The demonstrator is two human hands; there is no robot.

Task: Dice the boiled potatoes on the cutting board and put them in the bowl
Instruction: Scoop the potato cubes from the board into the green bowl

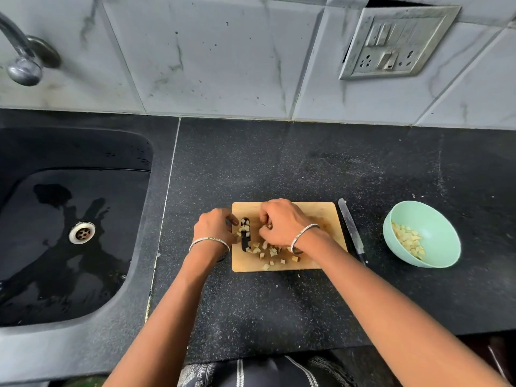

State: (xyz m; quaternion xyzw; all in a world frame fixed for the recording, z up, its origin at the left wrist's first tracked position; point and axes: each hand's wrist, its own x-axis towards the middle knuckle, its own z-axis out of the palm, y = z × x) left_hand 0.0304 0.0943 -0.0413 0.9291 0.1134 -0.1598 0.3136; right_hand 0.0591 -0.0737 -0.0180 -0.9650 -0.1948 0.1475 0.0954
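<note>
My left hand (215, 227) and right hand (282, 223) curl round potato dice (272, 251) between them; bowl (435, 219) sits right, right hand nearer.

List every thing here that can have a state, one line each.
cutting board: flat on counter
potato cubes: diced, scattered on the board
bowl: upright, partly filled with diced potato
knife: lying unheld beside board
left hand: fingers curled at board's left edge
right hand: fingers curled over cubes
tap: no stream visible
</note>
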